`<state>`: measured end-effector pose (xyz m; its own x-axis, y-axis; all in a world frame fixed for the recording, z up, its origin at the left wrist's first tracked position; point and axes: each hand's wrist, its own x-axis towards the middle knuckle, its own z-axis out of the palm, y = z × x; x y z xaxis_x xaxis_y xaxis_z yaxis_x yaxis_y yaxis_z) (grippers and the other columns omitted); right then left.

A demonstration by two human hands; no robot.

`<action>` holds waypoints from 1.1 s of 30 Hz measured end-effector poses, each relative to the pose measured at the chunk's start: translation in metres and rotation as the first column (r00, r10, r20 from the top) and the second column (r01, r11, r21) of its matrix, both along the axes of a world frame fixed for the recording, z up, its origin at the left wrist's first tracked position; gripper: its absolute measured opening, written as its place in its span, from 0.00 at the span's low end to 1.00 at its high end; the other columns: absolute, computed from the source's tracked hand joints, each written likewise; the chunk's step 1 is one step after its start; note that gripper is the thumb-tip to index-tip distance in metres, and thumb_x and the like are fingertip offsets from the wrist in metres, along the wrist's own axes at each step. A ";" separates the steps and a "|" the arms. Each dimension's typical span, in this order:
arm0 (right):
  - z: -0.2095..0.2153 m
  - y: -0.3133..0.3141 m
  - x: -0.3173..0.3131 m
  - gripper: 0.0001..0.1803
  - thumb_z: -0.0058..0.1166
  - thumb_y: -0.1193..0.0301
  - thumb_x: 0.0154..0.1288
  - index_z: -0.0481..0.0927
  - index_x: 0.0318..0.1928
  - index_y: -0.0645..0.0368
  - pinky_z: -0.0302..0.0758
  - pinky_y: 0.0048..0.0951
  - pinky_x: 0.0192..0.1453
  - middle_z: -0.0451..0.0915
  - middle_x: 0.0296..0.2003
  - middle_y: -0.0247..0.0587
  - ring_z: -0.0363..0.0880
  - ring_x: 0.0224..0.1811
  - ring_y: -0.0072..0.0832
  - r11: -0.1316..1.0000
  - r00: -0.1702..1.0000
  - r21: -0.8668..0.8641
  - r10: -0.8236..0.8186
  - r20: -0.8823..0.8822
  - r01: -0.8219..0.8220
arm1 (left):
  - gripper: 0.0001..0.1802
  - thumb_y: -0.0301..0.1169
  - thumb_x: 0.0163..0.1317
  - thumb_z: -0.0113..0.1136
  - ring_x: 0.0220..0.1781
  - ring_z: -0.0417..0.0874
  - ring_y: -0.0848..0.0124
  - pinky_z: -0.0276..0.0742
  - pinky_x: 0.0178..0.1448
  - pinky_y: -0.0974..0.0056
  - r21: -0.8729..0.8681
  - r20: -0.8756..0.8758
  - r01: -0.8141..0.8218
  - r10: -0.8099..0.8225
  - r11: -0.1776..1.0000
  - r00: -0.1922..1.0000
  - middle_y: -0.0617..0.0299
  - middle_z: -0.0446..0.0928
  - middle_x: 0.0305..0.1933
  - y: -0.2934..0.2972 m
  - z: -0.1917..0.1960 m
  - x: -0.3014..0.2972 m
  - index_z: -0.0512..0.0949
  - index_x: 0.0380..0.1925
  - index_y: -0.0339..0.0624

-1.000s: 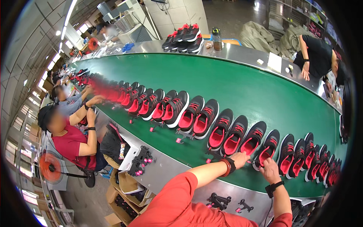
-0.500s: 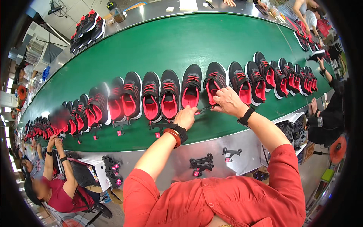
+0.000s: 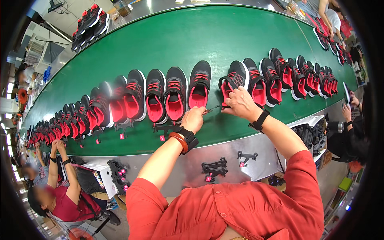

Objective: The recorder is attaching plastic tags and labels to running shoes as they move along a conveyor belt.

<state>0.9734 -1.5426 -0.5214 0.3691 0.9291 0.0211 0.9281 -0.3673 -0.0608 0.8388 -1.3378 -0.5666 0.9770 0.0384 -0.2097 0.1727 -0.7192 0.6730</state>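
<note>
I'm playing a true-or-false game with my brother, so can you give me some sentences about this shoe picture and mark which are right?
1. Both the left hand and the right hand are over the green belt. True.
2. The left hand is empty. False: its fingertips pinch a thin dark piece.
3. The right hand is at the heel end of a black-and-red shoe. True.
4. The shoe under the right hand has white laces. False: its laces are red.
5. Black hangers lie on the metal edge near the person's body. True.
6. The person's shirt is blue. False: the shirt is red.
</note>
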 end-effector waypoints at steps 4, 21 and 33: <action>0.006 0.001 -0.001 0.21 0.60 0.48 0.55 0.80 0.24 0.52 0.66 0.35 0.43 0.76 0.23 0.37 0.75 0.33 0.33 0.999 1.000 0.040 -0.008 -0.007 0.008 | 0.12 0.24 0.62 0.47 0.41 0.79 0.44 0.73 0.44 0.45 0.040 0.024 0.006 -0.007 0.999 1.000 0.44 0.77 0.35 -0.002 0.002 0.000 0.78 0.42 0.42; 0.000 0.003 -0.001 0.18 0.61 0.49 0.54 0.84 0.26 0.50 0.66 0.35 0.42 0.77 0.23 0.36 0.76 0.33 0.33 0.998 0.999 0.046 -0.044 -0.017 0.044 | 0.12 0.23 0.61 0.48 0.40 0.79 0.45 0.73 0.42 0.46 0.124 0.034 -0.007 0.003 0.992 0.999 0.46 0.77 0.34 -0.007 -0.001 -0.001 0.78 0.42 0.42; 0.000 0.008 -0.002 0.17 0.61 0.49 0.54 0.85 0.27 0.49 0.66 0.35 0.43 0.78 0.22 0.35 0.77 0.33 0.32 0.999 0.999 -0.014 -0.052 0.014 0.052 | 0.14 0.24 0.61 0.45 0.39 0.80 0.44 0.75 0.43 0.46 0.182 0.012 0.000 -0.002 0.983 1.000 0.43 0.78 0.35 -0.010 0.004 0.000 0.79 0.42 0.42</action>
